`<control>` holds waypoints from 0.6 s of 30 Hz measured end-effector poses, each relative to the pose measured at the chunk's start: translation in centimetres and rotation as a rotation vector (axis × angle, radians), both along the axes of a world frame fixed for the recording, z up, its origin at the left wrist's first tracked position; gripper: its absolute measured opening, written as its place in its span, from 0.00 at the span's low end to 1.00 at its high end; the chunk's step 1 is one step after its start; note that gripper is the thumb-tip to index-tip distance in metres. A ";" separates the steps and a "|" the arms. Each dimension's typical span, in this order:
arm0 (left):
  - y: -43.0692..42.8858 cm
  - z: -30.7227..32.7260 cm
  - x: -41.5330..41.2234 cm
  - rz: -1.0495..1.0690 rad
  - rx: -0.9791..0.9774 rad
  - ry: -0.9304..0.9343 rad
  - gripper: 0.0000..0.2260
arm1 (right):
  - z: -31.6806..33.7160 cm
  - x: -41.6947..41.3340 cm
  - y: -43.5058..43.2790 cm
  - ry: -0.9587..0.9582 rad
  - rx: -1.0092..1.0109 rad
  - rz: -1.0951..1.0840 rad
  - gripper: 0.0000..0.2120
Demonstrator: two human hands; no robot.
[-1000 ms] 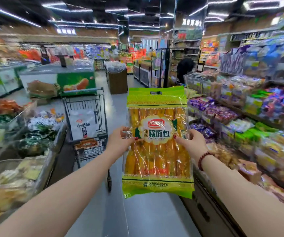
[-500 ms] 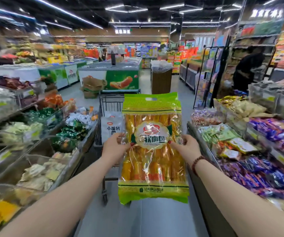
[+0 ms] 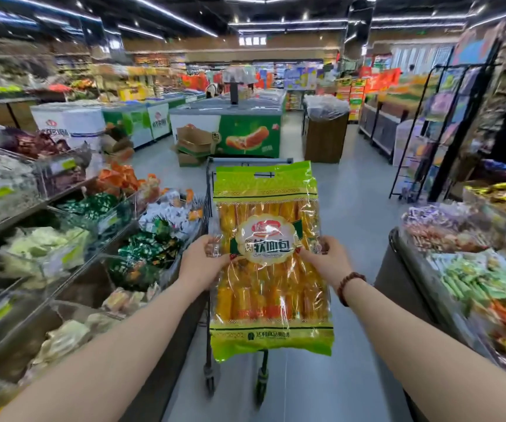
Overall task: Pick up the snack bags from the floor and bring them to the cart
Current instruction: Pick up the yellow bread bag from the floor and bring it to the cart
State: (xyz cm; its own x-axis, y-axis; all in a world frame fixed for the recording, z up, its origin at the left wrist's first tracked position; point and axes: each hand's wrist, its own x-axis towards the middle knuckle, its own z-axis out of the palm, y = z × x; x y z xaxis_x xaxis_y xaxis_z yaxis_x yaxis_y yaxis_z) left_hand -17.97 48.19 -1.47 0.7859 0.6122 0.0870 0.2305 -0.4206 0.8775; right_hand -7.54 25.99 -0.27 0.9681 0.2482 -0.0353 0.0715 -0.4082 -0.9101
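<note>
While one cart [image 3: 245, 161] stands behind, two grips [image 3: 203, 264] [image 3: 326, 263] hold one snack bag [image 3: 271, 287].

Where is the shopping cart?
In the head view, the cart stands mid-aisle straight ahead, mostly hidden behind the snack bag gripped by the left hand and right hand.

One large clear plastic snack bag [image 3: 271, 263] with green ends and yellow contents was in view. There were two bare hands, one left hand [image 3: 203, 264] and one right hand [image 3: 326, 264]. One grey wire shopping cart [image 3: 239, 161] and one dark red bead bracelet [image 3: 349, 284] showed.
</note>
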 end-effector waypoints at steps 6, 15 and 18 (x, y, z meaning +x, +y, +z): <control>7.4 -0.9 6.5 0.024 0.015 0.045 0.29 | -1.1 7.1 7.3 -0.010 -0.037 0.036 0.32; 15.5 -2.7 16.2 0.090 -0.007 0.067 0.26 | -3.8 18.7 16.4 -0.015 -0.023 0.107 0.22; 17.7 -2.9 19.7 0.090 0.005 0.119 0.26 | -5.0 22.6 18.8 -0.005 -0.024 0.123 0.21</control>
